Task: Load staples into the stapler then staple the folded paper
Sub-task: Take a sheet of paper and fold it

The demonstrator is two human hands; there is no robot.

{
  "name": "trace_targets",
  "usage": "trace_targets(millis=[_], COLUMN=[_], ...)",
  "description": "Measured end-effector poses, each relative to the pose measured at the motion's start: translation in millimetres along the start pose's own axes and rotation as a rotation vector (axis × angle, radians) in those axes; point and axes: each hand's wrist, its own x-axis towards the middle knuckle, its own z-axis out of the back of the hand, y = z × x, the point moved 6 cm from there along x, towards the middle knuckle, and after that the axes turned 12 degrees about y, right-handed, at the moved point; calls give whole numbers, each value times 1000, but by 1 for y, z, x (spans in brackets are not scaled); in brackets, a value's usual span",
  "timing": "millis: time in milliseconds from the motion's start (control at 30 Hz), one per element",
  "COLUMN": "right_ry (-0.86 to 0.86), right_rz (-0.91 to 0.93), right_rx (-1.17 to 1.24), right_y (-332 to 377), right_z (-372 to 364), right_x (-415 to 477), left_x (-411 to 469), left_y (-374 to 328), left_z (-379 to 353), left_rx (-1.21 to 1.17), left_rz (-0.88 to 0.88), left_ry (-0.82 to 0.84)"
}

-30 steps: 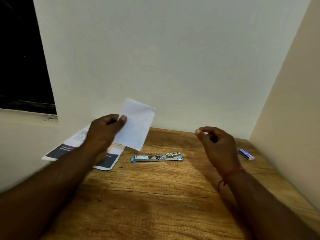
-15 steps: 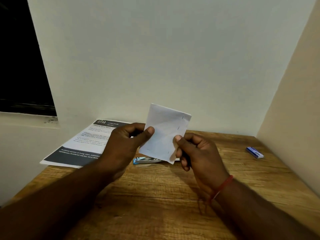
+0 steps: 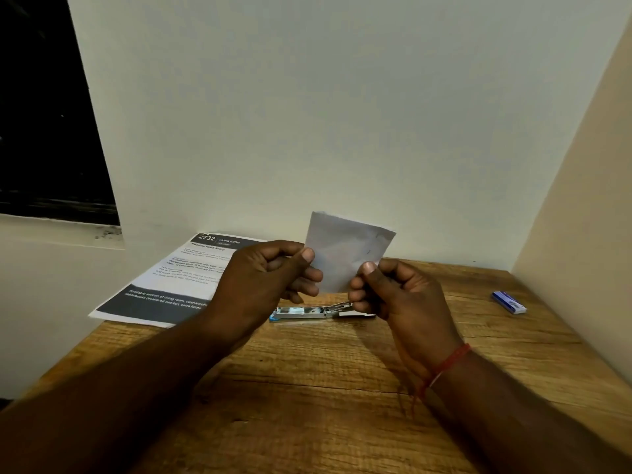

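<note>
The head view shows both hands raised above the wooden bench (image 3: 307,388), in the middle of the frame. The left hand (image 3: 260,285) has its grip closed on the left edge of the folded paper (image 3: 342,254), thumb on the front. The right hand (image 3: 400,295) pinches the lower right edge of the same paper. The paper stands nearly upright. Below the hands the stapler (image 3: 307,312) lies opened flat on the bench. A printed sheet (image 3: 178,278) lies at the left, and a small blue box (image 3: 508,302) lies at the right.
</note>
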Motion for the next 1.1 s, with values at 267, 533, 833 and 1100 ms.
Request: trace_targets(millis=[267, 533, 833, 1100], right_ry=[1, -29, -113, -127], right_rz=[-10, 10, 34, 73], right_rx=[86, 121, 13, -77], right_y=[0, 3, 11, 20], right_z=[-5, -6, 1, 3], right_x=[0, -2, -5, -6], left_x=[0, -2, -2, -5], left_y=[2, 0, 1, 1], left_z=[-1, -4, -9, -10], left_rx=[-104, -108, -233, -312], left_rz=[5, 6, 23, 64], left_ry=[-13, -6, -14, -28])
